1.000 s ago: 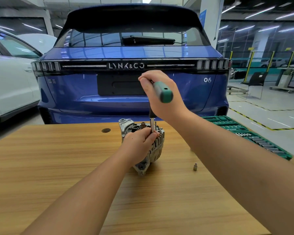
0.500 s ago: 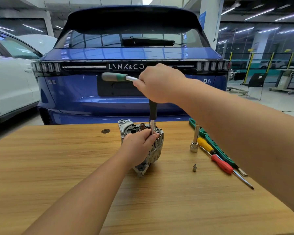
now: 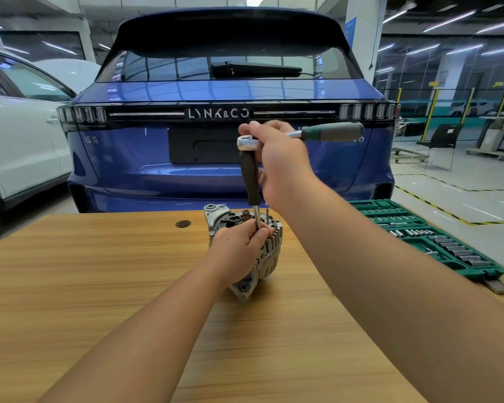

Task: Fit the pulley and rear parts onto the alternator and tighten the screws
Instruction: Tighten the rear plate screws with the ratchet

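A silver alternator [image 3: 269, 251] stands on the wooden table [image 3: 99, 286] at the middle, its rear face up. My left hand [image 3: 239, 251] grips its top edge, fingers curled round the lower end of the extension bar. A ratchet wrench [image 3: 329, 132] with a green handle sits atop a black-sleeved extension bar [image 3: 250, 181] that runs straight down into the alternator's rear. My right hand [image 3: 277, 158] holds the ratchet near its head; the handle points right. The screw under the bar is hidden.
An open green socket set case [image 3: 437, 242] lies at the table's right edge. A round cable hole [image 3: 183, 223] is in the tabletop behind the alternator. A blue car [image 3: 216, 158] stands just beyond the table, a white car [image 3: 21, 146] to the left.
The ratchet handle has swung from pointing left around to pointing right. My left hand has stayed on the alternator. My right arm now hides the screwdrivers and small socket seen earlier.
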`<action>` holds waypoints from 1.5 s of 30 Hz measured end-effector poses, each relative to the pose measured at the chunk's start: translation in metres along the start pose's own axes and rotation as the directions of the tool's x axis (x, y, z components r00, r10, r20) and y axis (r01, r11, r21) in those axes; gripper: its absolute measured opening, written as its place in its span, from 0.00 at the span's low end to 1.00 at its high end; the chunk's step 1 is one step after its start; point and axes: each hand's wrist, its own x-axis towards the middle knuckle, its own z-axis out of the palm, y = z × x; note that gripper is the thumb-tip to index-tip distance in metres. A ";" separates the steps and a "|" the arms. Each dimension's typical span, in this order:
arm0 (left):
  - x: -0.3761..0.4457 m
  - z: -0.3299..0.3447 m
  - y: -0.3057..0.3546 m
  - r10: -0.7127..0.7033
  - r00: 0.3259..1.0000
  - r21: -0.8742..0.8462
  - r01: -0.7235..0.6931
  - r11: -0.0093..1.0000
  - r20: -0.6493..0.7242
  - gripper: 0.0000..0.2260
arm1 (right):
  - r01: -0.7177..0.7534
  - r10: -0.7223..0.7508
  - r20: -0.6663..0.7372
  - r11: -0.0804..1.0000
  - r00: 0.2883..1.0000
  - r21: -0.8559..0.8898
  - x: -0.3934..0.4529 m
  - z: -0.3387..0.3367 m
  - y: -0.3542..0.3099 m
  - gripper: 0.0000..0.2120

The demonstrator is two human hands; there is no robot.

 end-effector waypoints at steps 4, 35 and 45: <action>-0.001 -0.001 0.002 0.015 1.000 -0.001 -0.015 1.000 -0.002 0.11 | 0.579 -0.591 0.128 0.684 0.796 -0.444 -0.004 -0.011 0.019 0.06; -0.012 -0.003 0.013 0.028 0.999 0.007 -0.028 1.000 -0.019 0.14 | -0.143 0.283 0.110 0.737 0.953 -0.661 0.004 0.003 -0.047 0.07; -0.010 -0.007 0.010 0.022 0.999 0.016 -0.023 1.000 0.023 0.13 | -0.260 0.236 0.139 0.946 0.962 0.193 0.006 -0.017 -0.003 0.09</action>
